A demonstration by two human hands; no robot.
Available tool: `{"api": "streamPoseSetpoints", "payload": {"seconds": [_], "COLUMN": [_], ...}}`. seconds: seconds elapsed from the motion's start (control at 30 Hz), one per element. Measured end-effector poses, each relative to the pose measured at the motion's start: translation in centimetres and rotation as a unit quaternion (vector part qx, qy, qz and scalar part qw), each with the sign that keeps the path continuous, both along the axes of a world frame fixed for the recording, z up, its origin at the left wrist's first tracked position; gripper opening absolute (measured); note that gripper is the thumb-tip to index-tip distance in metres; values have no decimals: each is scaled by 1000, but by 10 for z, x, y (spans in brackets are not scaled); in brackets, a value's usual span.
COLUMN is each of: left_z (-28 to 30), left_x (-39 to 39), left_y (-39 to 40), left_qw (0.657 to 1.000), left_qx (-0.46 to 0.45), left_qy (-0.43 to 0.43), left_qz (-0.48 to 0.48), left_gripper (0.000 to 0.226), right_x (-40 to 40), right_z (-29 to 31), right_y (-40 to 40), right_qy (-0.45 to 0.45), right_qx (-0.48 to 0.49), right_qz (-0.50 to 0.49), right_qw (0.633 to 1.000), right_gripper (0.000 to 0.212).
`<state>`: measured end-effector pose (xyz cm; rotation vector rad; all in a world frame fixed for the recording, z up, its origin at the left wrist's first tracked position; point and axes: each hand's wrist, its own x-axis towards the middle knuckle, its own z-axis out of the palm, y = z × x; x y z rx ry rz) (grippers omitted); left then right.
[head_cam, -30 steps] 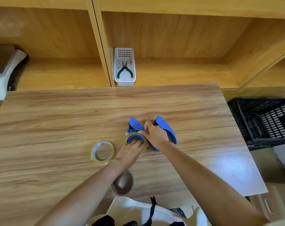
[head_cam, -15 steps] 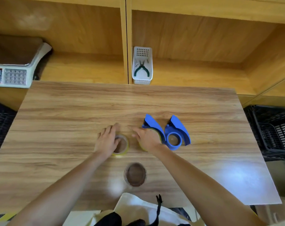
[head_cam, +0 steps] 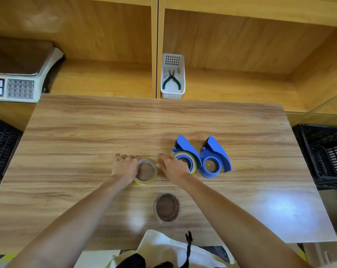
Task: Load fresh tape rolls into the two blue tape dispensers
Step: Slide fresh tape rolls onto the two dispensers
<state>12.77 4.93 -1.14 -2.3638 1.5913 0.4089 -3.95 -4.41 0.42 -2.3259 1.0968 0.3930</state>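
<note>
My left hand (head_cam: pixel 125 168) rests on the table (head_cam: pixel 86 132), its fingers curled against the left side of a yellow tape roll (head_cam: pixel 146 171) that lies flat; whether they really grip it I cannot tell. My right hand (head_cam: pixel 173 167) is just right of this roll, fingers loose and holding nothing, partly over the left dispenser (head_cam: pixel 186 155), which already carries a roll. The right dispenser (head_cam: pixel 214 159) stands touching beside it, its hub bare. A brown roll (head_cam: pixel 166 207) lies nearer to me.
</note>
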Motion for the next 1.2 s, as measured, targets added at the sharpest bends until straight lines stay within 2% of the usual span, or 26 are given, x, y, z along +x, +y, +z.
{"api": "streamPoseSetpoints", "payload": {"seconds": [0.17,0.33,0.53,0.67,0.8,1.0,1.2], "left_z": [20,58,92,91,86,76,59], "left_x": [1,-5,-50,-89,-130,-178,-197], "left_y": [-12,-48,-98,-122,-140,-158,-159], "left_qw": [998,993,987,984,979,973,974], "left_qx": [-39,-71,-96,-98,-107,-110,-83], "left_qy": [-20,-43,-61,-49,-36,-17,-38], "left_qz": [-36,-81,-117,-139,-169,-204,-207], "left_gripper": [26,26,22,22,22,34,19], "right_x": [-8,-21,-68,-107,-149,-199,-217], "right_z": [10,26,53,53,54,49,47], "right_y": [0,-14,-51,-70,-84,-96,-103], "right_qy": [-23,-45,-81,-92,-84,-66,-20], "right_qx": [12,-31,-66,-75,-69,-84,-96], "right_qz": [-8,-18,-81,-117,-152,-160,-124], "right_qw": [1000,998,991,986,982,981,987], "right_gripper": [48,53,55,44,43,37,39]}}
